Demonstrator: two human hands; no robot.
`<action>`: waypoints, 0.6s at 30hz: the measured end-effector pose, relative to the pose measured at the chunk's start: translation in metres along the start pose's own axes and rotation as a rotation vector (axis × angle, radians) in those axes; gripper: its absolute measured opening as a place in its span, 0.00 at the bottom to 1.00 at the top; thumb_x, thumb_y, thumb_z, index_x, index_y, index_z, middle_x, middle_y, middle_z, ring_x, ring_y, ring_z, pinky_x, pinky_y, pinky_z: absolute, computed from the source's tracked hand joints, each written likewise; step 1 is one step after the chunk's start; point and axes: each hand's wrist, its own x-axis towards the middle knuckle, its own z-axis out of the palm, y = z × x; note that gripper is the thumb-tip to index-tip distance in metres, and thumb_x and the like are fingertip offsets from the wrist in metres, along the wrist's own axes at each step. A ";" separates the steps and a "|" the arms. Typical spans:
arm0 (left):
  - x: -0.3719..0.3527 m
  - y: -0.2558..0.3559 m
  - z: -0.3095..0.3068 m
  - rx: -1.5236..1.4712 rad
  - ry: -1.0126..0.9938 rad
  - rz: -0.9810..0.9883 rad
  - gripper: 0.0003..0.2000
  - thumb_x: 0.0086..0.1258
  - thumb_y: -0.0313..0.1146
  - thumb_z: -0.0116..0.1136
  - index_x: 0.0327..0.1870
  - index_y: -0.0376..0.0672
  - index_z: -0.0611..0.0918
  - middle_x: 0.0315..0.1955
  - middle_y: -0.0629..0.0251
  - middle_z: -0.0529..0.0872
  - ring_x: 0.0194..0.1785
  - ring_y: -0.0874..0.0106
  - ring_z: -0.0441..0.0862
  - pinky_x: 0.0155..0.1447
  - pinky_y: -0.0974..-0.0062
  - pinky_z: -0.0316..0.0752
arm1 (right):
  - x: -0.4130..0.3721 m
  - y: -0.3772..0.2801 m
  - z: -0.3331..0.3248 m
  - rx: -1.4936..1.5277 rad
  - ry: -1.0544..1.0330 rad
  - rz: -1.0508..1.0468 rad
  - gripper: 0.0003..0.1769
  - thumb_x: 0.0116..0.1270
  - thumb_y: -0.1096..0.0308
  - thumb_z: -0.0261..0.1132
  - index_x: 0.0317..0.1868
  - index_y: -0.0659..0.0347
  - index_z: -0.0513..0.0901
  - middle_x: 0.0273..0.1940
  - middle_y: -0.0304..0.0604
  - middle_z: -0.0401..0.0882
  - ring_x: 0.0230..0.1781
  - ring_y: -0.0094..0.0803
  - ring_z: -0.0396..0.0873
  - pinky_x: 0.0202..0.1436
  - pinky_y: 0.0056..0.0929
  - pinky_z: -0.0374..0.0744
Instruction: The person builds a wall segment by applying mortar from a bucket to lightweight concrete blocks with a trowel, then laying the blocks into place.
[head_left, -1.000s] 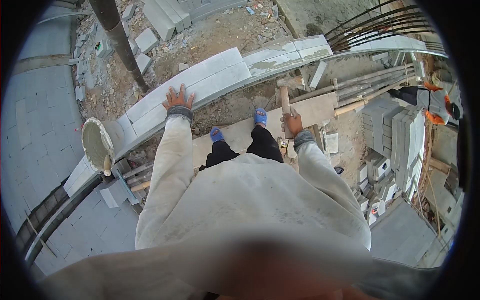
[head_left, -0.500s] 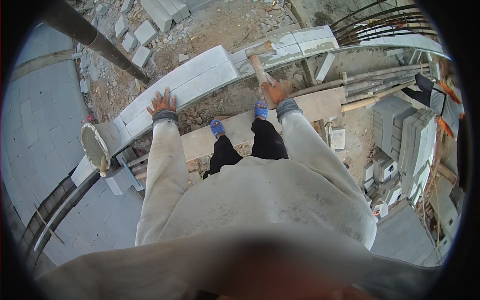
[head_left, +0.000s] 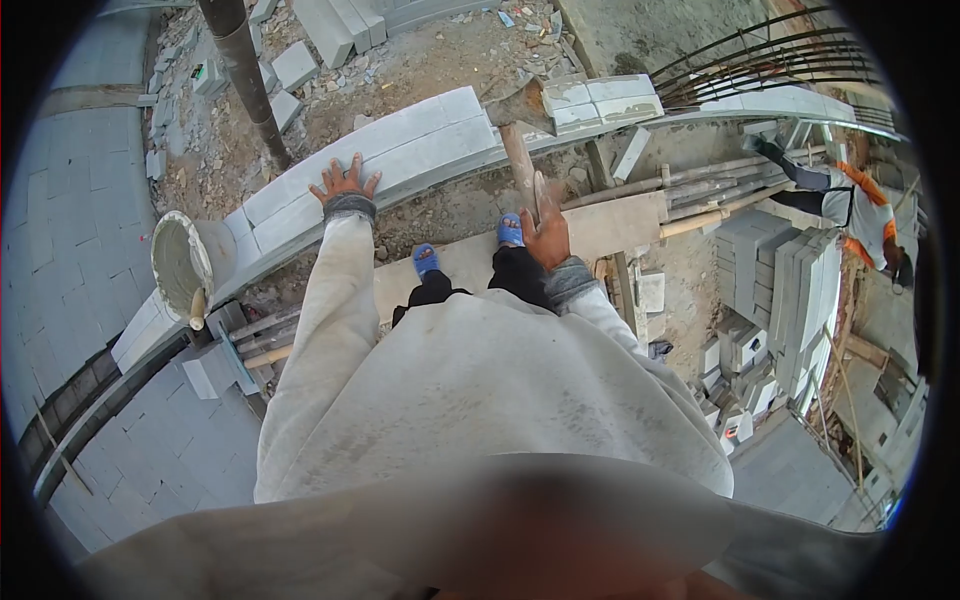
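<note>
My left hand (head_left: 346, 184) lies on the pale block wall (head_left: 410, 140) with its fingers spread. In my right hand (head_left: 546, 235) is the wooden handle of a mallet (head_left: 519, 160). That handle points away from me, toward the end of the nearer run of blocks. The mallet's head end blends into the brown background there. Farther right along the wall, blocks (head_left: 600, 100) carry grey mortar on top. To the left of my left hand, a bucket (head_left: 215, 250) sits on the wall, with a tool handle (head_left: 198, 310) sticking out.
Below me, my feet in blue sandals (head_left: 426, 262) stand on a plank (head_left: 610, 222). Bamboo poles (head_left: 715, 215) run off to the right, near stacked grey blocks (head_left: 800, 295). Another person (head_left: 860, 205) is at far right. A metal post (head_left: 245, 75) rises beyond the wall, amid rubble.
My right hand has drawn the mallet back toward my body, and its handle now stands steeper. My left hand stays on the blocks. The view has shifted slightly, and the other person has moved.
</note>
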 end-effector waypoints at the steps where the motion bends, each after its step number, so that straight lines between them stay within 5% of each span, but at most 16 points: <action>1: -0.002 -0.001 -0.001 -0.029 0.008 0.002 0.35 0.62 0.71 0.47 0.73 0.80 0.57 0.77 0.65 0.51 0.78 0.58 0.49 0.74 0.36 0.36 | 0.015 -0.010 0.016 -0.016 -0.010 0.023 0.36 0.65 0.67 0.61 0.73 0.59 0.59 0.44 0.61 0.76 0.38 0.56 0.80 0.40 0.44 0.80; 4: -0.004 -0.004 0.000 -0.103 0.030 0.008 0.35 0.62 0.70 0.49 0.72 0.80 0.60 0.76 0.64 0.52 0.78 0.55 0.49 0.73 0.34 0.33 | 0.045 -0.020 0.063 -0.136 -0.036 0.039 0.38 0.66 0.64 0.60 0.75 0.49 0.55 0.44 0.59 0.74 0.35 0.59 0.80 0.37 0.48 0.82; 7: -0.004 -0.006 0.001 -0.146 0.053 0.016 0.35 0.62 0.69 0.50 0.72 0.80 0.61 0.76 0.64 0.52 0.78 0.55 0.49 0.72 0.32 0.34 | 0.046 -0.014 0.089 -0.302 -0.362 0.155 0.39 0.67 0.62 0.59 0.76 0.45 0.53 0.48 0.60 0.73 0.38 0.61 0.79 0.40 0.49 0.81; 10: -0.007 -0.009 0.004 -0.167 0.064 0.030 0.35 0.62 0.69 0.51 0.72 0.79 0.61 0.76 0.63 0.52 0.78 0.54 0.49 0.72 0.31 0.34 | 0.041 -0.014 0.093 -0.361 -0.427 0.174 0.41 0.66 0.63 0.59 0.76 0.44 0.51 0.45 0.59 0.74 0.33 0.58 0.81 0.36 0.49 0.82; 18: -0.005 -0.014 -0.011 -0.166 0.015 0.083 0.36 0.60 0.68 0.54 0.71 0.76 0.63 0.75 0.59 0.53 0.77 0.56 0.49 0.72 0.31 0.33 | -0.100 -0.023 0.033 -0.007 -0.085 0.039 0.38 0.65 0.64 0.60 0.74 0.58 0.56 0.39 0.56 0.79 0.32 0.50 0.82 0.34 0.46 0.82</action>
